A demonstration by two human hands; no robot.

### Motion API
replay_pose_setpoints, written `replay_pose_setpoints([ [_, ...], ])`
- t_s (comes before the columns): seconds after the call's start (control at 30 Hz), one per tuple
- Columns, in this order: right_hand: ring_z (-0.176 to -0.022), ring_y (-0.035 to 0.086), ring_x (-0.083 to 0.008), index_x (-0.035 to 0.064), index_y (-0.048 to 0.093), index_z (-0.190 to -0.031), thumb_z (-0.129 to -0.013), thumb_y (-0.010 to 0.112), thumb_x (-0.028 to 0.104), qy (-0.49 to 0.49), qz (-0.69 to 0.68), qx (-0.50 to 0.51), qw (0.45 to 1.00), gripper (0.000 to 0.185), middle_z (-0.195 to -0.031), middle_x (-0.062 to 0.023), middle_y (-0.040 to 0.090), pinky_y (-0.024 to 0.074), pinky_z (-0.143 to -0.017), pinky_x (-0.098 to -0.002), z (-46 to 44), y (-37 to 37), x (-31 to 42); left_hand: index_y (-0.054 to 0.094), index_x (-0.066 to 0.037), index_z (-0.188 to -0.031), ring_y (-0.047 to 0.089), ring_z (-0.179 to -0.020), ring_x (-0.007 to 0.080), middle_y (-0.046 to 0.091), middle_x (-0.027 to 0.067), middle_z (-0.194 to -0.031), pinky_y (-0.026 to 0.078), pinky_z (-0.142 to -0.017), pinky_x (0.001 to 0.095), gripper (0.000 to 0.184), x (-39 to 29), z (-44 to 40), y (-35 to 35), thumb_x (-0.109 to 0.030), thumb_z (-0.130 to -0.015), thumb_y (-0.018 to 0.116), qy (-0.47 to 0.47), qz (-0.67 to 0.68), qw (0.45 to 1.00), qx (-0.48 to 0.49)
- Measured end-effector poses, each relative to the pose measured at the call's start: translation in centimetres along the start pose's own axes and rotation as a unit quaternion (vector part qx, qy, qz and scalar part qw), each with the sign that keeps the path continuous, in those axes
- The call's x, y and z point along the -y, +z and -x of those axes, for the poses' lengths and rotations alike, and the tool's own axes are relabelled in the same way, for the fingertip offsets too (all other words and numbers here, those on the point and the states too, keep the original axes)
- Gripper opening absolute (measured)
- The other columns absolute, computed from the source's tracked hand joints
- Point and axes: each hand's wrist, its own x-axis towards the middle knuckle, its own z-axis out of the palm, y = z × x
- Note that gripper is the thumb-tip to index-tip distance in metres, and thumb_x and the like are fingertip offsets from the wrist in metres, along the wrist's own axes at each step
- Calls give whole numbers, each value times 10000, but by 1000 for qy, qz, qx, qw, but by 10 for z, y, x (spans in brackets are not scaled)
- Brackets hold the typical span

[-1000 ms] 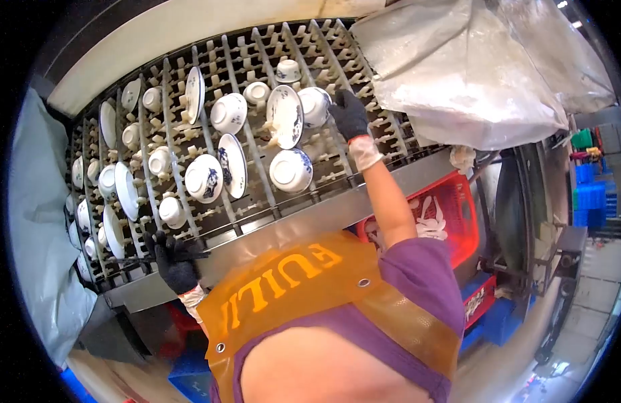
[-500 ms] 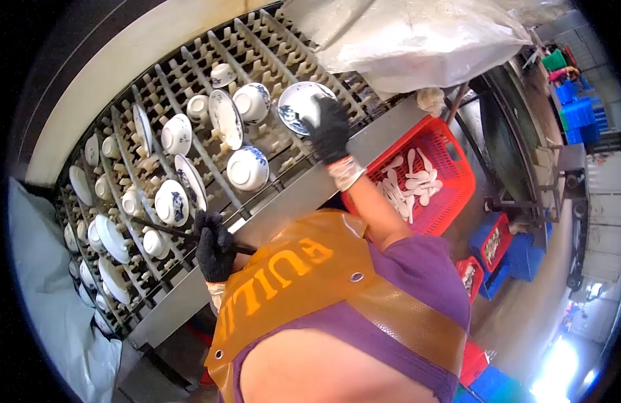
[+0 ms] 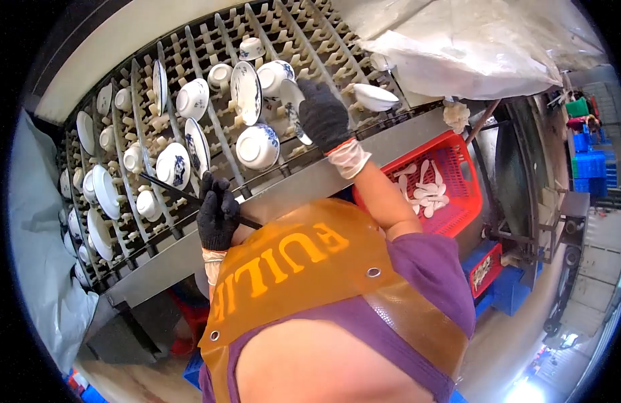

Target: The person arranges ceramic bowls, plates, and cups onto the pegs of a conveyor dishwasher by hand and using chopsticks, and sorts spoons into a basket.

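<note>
The right hand [image 3: 322, 115] grips an upright plate [image 3: 292, 99] at its left. The left hand [image 3: 218, 215] (farther off) clasps a rod [image 3: 169, 189].

This looks like a big dish-washing place. A wide, pegged rack [image 3: 312, 46] holds lots of bowls [image 3: 258, 147] and plates [image 3: 106, 192]. Plastic sheets [image 3: 451, 60] hang beside it, and a red basket [image 3: 473, 201] holds many white spoons [image 3: 429, 195].

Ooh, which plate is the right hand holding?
The plate standing on edge just left of the right hand, partly hidden by it. It's the only plate touching that hand; the others sit apart.
</note>
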Motion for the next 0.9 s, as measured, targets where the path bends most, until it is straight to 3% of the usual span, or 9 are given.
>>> replay_pose_setpoints([
  [0.1,-901,566,-320,37,564,-1073,-754,620,188,-15,-70,-51,996,357,-960,-166,584,464,-761,-375,-1,-8,-19,407,-119,-1305,462,-672,117,548,113,-1112,382,-548,218,386,12,-3,-7,-153,-921,422,99,-240,966,5],
  [0.17,-945,544,-326,32,561,-1080,-732,674,207,-28,-42,-107,993,405,-983,-163,581,435,-808,-382,1,-18,-54,407,-117,-1304,459,-668,119,549,121,-1096,381,-544,223,385,17,-5,-12,-163,-922,425,15,36,998,44],
  [0.33,-978,535,-321,88,419,-1255,-644,718,264,84,240,82,964,703,-1069,-167,560,412,-870,-408,25,-22,-129,410,-122,-1302,453,-663,126,549,120,-1073,378,-544,224,388,11,-1,21,-148,-915,441,1,106,994,-30],
  [0.5,-935,584,-261,43,533,-1147,-681,671,118,60,137,58,987,493,-1005,-126,612,455,-830,-356,30,-19,-145,417,-124,-1297,449,-663,128,550,115,-1055,376,-540,224,396,24,-8,16,-130,-904,462,10,83,996,-30],
  [0.6,-874,547,-119,-8,555,-1095,-723,693,131,212,-360,86,904,421,-966,-62,613,449,-779,-261,8,-61,-104,423,-124,-1291,449,-666,127,546,113,-1054,376,-537,224,395,30,-13,10,-132,-899,470,17,88,996,13],
  [0.7,-860,540,-120,-22,548,-1089,-744,684,168,209,-426,81,876,417,-962,-77,606,444,-763,-256,4,-37,-123,426,-130,-1287,450,-677,123,533,108,-1080,379,-550,224,388,26,-15,26,-135,-900,462,-19,162,985,55],
  [0.77,-855,571,-217,21,546,-1094,-723,658,157,136,-131,-25,982,411,-951,-101,608,434,-811,-329,11,-13,-157,423,-131,-1289,451,-680,122,533,108,-1084,382,-556,226,387,34,-14,16,-140,-903,455,-12,96,995,34],
  [0.8,-859,579,-255,37,546,-1092,-704,656,143,58,77,-94,991,418,-950,-114,607,428,-828,-357,11,-12,-171,420,-132,-1291,451,-682,120,533,107,-1088,385,-563,228,386,37,-15,13,-144,-907,448,-3,29,1000,10],
  [0.9,-893,574,-301,79,556,-1070,-697,632,146,87,230,-46,968,387,-948,-141,612,409,-849,-400,15,-1,-236,414,-130,-1297,455,-686,121,534,108,-1100,387,-569,232,382,30,-12,41,-144,-916,430,4,84,996,-20],
])
